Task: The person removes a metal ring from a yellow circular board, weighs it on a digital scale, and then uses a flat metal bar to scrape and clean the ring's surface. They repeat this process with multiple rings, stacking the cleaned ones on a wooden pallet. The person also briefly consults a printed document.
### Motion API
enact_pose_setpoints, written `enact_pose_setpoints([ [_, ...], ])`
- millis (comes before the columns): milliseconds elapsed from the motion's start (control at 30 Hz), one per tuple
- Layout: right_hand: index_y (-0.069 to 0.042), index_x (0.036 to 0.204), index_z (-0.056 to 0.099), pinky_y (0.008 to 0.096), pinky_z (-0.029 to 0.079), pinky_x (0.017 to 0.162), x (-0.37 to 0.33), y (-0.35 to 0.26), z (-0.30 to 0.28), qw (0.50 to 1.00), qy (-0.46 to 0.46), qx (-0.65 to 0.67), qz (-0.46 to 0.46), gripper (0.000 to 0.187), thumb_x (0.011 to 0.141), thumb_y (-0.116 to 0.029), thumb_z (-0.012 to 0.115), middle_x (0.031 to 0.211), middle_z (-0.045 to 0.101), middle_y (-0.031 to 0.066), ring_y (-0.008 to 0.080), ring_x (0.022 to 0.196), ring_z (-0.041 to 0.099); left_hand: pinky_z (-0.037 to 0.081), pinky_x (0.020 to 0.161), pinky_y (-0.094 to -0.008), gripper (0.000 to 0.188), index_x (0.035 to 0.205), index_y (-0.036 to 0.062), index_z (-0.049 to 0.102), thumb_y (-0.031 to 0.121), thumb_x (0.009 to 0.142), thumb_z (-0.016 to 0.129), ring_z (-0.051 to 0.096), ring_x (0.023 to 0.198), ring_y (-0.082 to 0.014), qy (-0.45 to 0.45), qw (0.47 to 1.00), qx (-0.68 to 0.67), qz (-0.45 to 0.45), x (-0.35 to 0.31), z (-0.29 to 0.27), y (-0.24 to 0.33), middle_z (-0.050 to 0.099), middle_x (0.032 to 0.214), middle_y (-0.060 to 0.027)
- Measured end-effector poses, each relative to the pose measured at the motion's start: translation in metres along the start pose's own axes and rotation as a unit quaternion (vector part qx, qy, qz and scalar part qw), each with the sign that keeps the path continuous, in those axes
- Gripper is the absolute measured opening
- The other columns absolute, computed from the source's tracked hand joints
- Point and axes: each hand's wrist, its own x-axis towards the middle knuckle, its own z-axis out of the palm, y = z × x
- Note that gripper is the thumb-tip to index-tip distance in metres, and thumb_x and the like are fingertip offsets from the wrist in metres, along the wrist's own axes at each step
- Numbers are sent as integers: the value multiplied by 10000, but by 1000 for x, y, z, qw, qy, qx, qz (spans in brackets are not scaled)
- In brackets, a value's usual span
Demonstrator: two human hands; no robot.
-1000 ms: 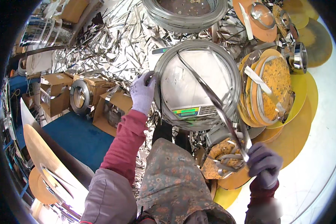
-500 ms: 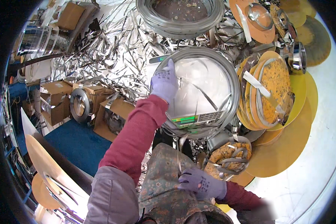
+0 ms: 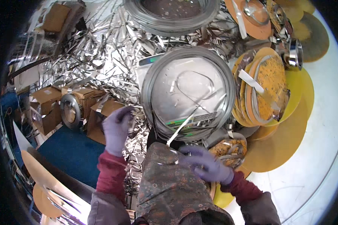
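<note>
My left hand [image 3: 118, 129], in a lavender glove, hangs to the left of the scale, its fingers loosely bent and apart, with nothing seen in them. Over the flowered apron [image 3: 169, 183], my right hand [image 3: 208, 165], gloved alike, reaches leftward with its fingers stretched and somewhat blurred. Wound grey metal strip forms a large ring [image 3: 148, 90] on top of the scale [image 3: 145, 62]. Inside the ring, a thin loose strip [image 3: 182, 129] curls round and runs out over the near edge toward my lap. Green lit displays show through the ring's near side.
Shiny metal scraps [image 3: 112, 56] spread behind and to the left. Another large ring [image 3: 169, 28] lies at the far side. Stacked orange and yellow discs [image 3: 272, 86] stand at the right. Cardboard boxes [image 3: 47, 97] and a blue surface [image 3: 71, 150] are at the left.
My left hand has let go of the ring's left rim and moved left and toward me. My right hand has risen a little from my lap. The loose strip now lies curled inside the ring.
</note>
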Motion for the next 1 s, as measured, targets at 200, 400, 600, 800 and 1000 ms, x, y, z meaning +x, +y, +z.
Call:
enact_pose_setpoints([
  [200, 25, 1216, 574, 293, 462, 950, -32, 90, -63, 886, 377, -174, 204, 398, 821, 54, 531, 1154, 632, 135, 234, 1069, 605, 516, 811, -260, 260, 1127, -57, 646, -18, 878, 581, 641, 917, -156, 234, 944, -208, -99, -5, -82, -51, 680, 1043, -109],
  [400, 23, 1243, 568, 336, 465, 957, -89, 174, -77, 856, 419, -141, 266, 369, 888, -67, 608, 1174, 624, 156, 244, 1081, 597, 473, 599, -221, 259, 1166, 6, 652, 55, 916, 604, 592, 701, -119, 452, 866, -212, -14, -26, -181, -103, 685, 923, -82],
  [600, 58, 1304, 496, 401, 421, 1018, -48, 189, -104, 849, 455, -84, 255, 526, 863, -166, 671, 1254, 583, 228, 334, 1171, 556, 534, 726, -303, 281, 1161, 75, 681, 79, 886, 622, 655, 830, -186, 506, 813, 289, 11, -46, -246, -101, 690, 1014, -67],
  [800, 31, 1360, 431, 455, 356, 1069, 10, 132, -115, 831, 413, -360, 97, 651, 835, -231, 713, 1332, 473, 275, 419, 1236, 456, 486, 897, -445, 556, 1195, 111, 588, 52, 658, 717, 584, 1018, -370, 168, 805, 549, 149, -30, -109, -46, 583, 1146, -182],
  [1000, 32, 1388, 402, 441, 357, 1067, 21, 132, -120, 800, 463, -292, 244, 741, 810, -285, 741, 1329, 465, 279, 413, 1238, 452, 507, 867, -399, 543, 1257, -13, 559, 277, 832, 733, 633, 1000, -325, 39, 973, 215, 75, 33, 29, 15, 630, 1099, -207],
])
